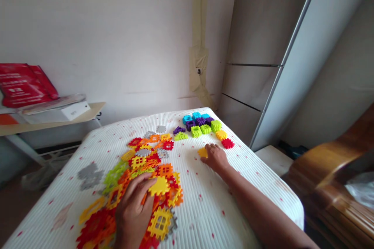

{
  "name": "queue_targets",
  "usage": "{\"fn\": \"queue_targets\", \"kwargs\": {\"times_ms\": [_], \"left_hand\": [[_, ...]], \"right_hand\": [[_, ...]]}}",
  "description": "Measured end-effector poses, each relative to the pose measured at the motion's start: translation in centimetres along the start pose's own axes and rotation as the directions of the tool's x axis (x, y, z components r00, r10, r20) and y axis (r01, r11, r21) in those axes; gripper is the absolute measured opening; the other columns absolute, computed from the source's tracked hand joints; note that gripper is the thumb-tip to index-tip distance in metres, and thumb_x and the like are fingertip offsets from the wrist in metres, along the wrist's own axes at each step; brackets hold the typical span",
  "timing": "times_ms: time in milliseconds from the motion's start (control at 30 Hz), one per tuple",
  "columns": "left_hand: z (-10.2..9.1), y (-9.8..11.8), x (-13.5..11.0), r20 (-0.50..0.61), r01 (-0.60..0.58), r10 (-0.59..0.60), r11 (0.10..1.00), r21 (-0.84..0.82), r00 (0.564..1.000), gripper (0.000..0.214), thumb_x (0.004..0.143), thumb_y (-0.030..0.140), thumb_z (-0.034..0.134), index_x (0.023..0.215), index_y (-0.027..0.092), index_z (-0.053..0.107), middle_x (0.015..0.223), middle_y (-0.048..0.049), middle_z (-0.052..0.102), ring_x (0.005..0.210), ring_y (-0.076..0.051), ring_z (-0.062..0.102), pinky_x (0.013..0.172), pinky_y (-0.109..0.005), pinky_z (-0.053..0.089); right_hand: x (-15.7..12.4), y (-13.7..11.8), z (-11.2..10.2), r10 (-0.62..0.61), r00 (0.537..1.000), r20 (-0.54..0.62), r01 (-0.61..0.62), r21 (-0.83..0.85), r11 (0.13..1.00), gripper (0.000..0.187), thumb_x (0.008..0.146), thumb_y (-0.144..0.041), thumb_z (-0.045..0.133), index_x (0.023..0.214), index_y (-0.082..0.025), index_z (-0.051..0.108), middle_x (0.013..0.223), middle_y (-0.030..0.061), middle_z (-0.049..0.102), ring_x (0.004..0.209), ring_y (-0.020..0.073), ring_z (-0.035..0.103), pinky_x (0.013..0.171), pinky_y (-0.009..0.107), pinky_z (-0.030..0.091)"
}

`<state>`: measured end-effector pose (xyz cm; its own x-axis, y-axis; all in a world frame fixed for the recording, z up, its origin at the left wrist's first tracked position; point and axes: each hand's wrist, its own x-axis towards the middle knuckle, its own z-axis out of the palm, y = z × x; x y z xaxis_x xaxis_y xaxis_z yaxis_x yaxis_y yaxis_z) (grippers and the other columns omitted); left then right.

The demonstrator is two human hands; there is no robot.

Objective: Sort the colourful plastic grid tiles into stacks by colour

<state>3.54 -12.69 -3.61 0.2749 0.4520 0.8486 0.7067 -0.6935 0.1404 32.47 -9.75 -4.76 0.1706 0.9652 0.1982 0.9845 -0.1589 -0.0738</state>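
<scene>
Okay, we have the right hand (214,157) at the near edge of the colour groups, fingers (210,148) curled and close together, tips on a small yellow plastic waffle block (202,152). The block is partly covered, and we can't tell if it's gripped. The left hand (133,214) lies on a heap of red, orange and yellow plastic waffle blocks (140,163), its fingers (144,182) pressed together, slightly bent, pointing up and right, touching a larger yellow waffle block (159,186). That block is roughly square, with no clear long axis. All of this sits on a white ribbed bed cover with red flecks (230,206). Toward the far corner are cyan, purple and lime-green blocks (198,122) in a loose cluster. A red block (227,143) sits near the right hand. Grey blocks (89,175) lie left of the heap.
</scene>
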Motion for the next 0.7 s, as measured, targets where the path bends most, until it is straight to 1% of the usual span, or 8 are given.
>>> {"fn": "queue_targets", "kwargs": {"times_ms": [67, 133, 233, 300, 367, 433, 567, 700], "left_hand": [[0.0, -0.2, 0.0, -0.005, -0.009, 0.009, 1.0, 0.001, 1.0, 0.022, 0.078, 0.01, 0.046, 0.091, 0.019, 0.062, 0.096, -0.0044, 0.064, 0.085, -0.015, 0.064, 0.078, -0.025, 0.048], [0.1, -0.3, -0.1, -0.011, -0.017, 0.017, 1.0, -0.003, 1.0, 0.021, 0.079, 0.011, 0.046, 0.091, 0.02, 0.061, 0.097, -0.0045, 0.064, 0.085, -0.015, 0.064, 0.079, -0.026, 0.047], [0.2, -0.3, -0.1, -0.019, -0.016, 0.016, 1.0, 0.002, 1.0, 0.02, 0.08, 0.012, 0.046, 0.091, 0.02, 0.061, 0.097, -0.0041, 0.064, 0.085, -0.015, 0.063, 0.08, -0.026, 0.047], [0.3, -0.4, -0.1, -0.019, -0.015, 0.015, 1.0, 0.011, 1.0, 0.021, 0.08, 0.013, 0.045, 0.091, 0.021, 0.061, 0.096, -0.0036, 0.064, 0.085, -0.015, 0.063, 0.079, -0.025, 0.047], [0.4, -0.4, -0.2, -0.023, -0.019, 0.02, 1.0, 0.015, 1.0, 0.021, 0.08, 0.013, 0.045, 0.09, 0.022, 0.061, 0.096, -0.003, 0.064, 0.084, -0.014, 0.063, 0.078, -0.025, 0.047], [0.5, -0.6, -0.3, -0.028, -0.021, 0.022, 1.0, 0.014, 0.999, 0.022, 0.08, 0.013, 0.044, 0.09, 0.023, 0.061, 0.095, -0.0025, 0.065, 0.083, -0.014, 0.064, 0.077, -0.025, 0.048], [0.6, -0.8, -0.4, -0.022, -0.019, 0.02, 0.999, 0.028, 1.0, 0.023, 0.079, 0.014, 0.044, 0.091, 0.024, 0.061, 0.095, -0.0021, 0.065, 0.082, -0.015, 0.064, 0.074, -0.025, 0.049], [0.6, -0.7, -0.2, -0.033, -0.037, 0.038, 0.999, 0.038, 0.999, 0.023, 0.079, 0.014, 0.043, 0.092, 0.023, 0.06, 0.095, -0.002, 0.065, 0.081, -0.014, 0.064, 0.074, -0.025, 0.049]], "right_hand": [[0.5, 0.6, -0.4, 0.02, 0.998, -0.064, -0.02, -0.004, 1.0, 0.036, 0.075, -0.037, 0.062, 0.106, -0.019, 0.057, 0.097, 0.0087, 0.064, 0.093, 0.0223, 0.056, 0.075, 0.029, 0.039], [1.4, 2.2, -1.1, 0.093, 0.983, -0.161, -0.093, 0.008, 0.996, 0.039, 0.077, -0.036, 0.059, 0.112, -0.019, 0.054, 0.1, 0.0096, 0.064, 0.096, 0.0229, 0.055, 0.078, 0.031, 0.037], [2.9, 5.2, -2.5, 0.289, 0.916, -0.279, -0.286, 0.051, 0.957, 0.042, 0.08, -0.037, 0.054, 0.117, -0.019, 0.053, 0.105, 0.0109, 0.064, 0.098, 0.0241, 0.055, 0.08, 0.034, 0.034], [3.7, 7.0, -3.0, 0.394, 0.866, -0.307, -0.388, 0.085, 0.918, 0.042, 0.081, -0.039, 0.053, 0.118, -0.019, 0.053, 0.105, 0.0105, 0.064, 0.098, 0.0245, 0.055, 0.081, 0.035, 0.033], [4.3, 8.2, -3.1, 0.437, 0.847, -0.303, -0.429, 0.097, 0.898, 0.04, 0.082, -0.04, 0.051, 0.116, -0.02, 0.055, 0.105, 0.0101, 0.064, 0.099, 0.0248, 0.054, 0.081, 0.037, 0.033], [4.7, 8.6, -2.9, 0.435, 0.857, -0.278, -0.428, 0.089, 0.9, 0.038, 0.082, -0.04, 0.05, 0.114, -0.02, 0.058, 0.105, 0.0102, 0.064, 0.1, 0.0253, 0.054, 0.081, 0.037, 0.034], [5.0, 8.2, -2.2, 0.383, 0.897, -0.223, -0.382, 0.049, 0.923, 0.034, 0.08, -0.039, 0.052, 0.106, -0.021, 0.063, 0.105, 0.0106, 0.064, 0.101, 0.0258, 0.052, 0.08, 0.039, 0.035], [5.1, 7.9, -1.9, 0.365, 0.911, -0.194, -0.371, 0.006, 0.929, 0.032, 0.081, -0.038, 0.051, 0.104, -0.021, 0.064, 0.104, 0.0119, 0.063, 0.103, 0.0267, 0.05, 0.081, 0.04, 0.034]]}}
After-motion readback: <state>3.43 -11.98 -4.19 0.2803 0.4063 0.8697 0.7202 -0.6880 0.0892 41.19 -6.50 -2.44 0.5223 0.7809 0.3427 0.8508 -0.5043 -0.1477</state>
